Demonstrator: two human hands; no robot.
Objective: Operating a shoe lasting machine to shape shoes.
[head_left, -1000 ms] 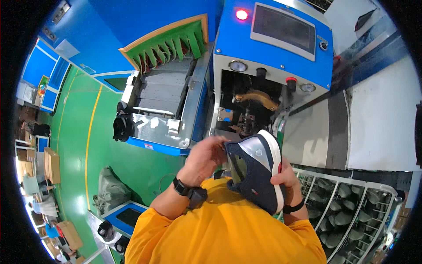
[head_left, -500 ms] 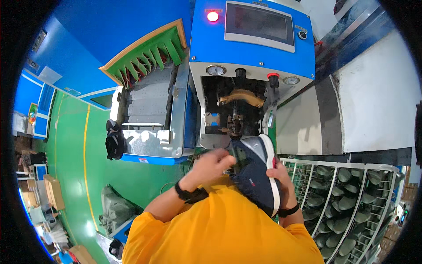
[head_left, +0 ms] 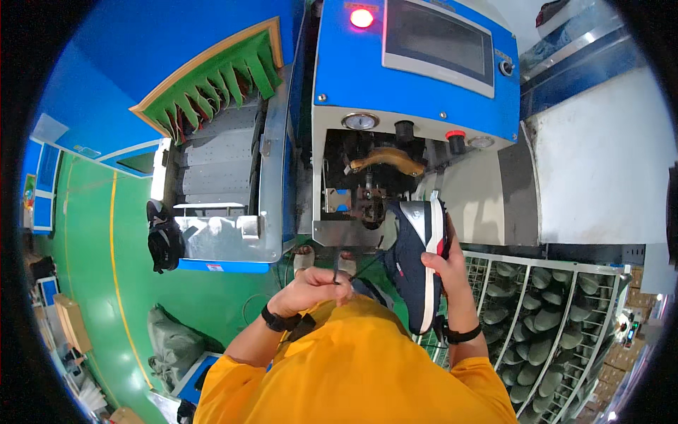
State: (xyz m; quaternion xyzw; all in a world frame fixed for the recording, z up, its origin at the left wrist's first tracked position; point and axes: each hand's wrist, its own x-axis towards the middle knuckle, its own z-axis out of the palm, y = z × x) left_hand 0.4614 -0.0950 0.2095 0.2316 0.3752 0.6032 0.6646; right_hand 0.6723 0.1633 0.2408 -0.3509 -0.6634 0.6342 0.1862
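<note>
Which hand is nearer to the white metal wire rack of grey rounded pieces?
Right. The right hand, holding the navy, white-soled shoe, is near the rack's left side; the left hand is farther left, beyond the shoe.

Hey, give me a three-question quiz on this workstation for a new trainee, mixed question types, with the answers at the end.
1. Short answer: Which hand is wrapped around the dark blue shoe?
2. True or false: The round lamp on the front of the blue machine is unlit.
3. Multiple choice: Where is the white wire rack?
A) On the person's left
B) On the person's right
C) On top of the blue machine

Key:
1. The right hand.
2. False; it glows red.
3. B.
</note>
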